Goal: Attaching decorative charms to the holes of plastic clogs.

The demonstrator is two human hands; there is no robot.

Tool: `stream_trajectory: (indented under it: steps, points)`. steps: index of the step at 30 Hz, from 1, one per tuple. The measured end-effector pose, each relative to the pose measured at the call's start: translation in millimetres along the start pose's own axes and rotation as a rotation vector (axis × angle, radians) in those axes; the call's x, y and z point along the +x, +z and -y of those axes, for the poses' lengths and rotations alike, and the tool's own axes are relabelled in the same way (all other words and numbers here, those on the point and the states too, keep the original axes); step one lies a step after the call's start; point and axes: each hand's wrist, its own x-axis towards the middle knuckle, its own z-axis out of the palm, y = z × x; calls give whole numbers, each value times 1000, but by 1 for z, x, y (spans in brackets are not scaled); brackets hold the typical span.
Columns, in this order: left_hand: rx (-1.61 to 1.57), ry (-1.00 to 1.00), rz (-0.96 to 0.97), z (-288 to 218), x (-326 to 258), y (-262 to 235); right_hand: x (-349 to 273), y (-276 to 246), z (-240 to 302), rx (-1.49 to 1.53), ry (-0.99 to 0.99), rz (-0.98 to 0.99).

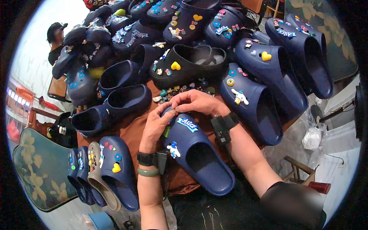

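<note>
A navy clog [209,165] lies tilted in front of me, its toe away from me and its heel near my lap. A blue-and-white lettered ribbon charm [187,124] and a white puppy-like charm [173,149] sit on its upper. My left hand [155,122] and my right hand [196,102] meet over the toe, fingertips pinched together. Whatever they hold is too small and covered to make out. Beside my left thumb a bit of green [166,132] shows on the clog. Just beyond my hands lies a pile of small loose charms [188,89].
A brown cloth [126,122] covers the table. A black clog [186,65] and many navy ones crowd the far side. More navy clogs [251,103] stand at right. At lower left a beige clog [99,174] stands among navy ones, near a blue bucket [100,221].
</note>
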Motion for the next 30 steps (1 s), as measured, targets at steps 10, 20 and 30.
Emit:
stream_trajectory:
  steps: [10,20,30]
  points:
    - [141,33,-50,4,0,-2,-3,-2,6,-5,-10,-47]
    - [52,-78,-117,-20,-5,5,-5,3,17,-77,-38,37]
    - [-105,22,15,-8,-3,5,-8,-3,18,-253,-120,126]
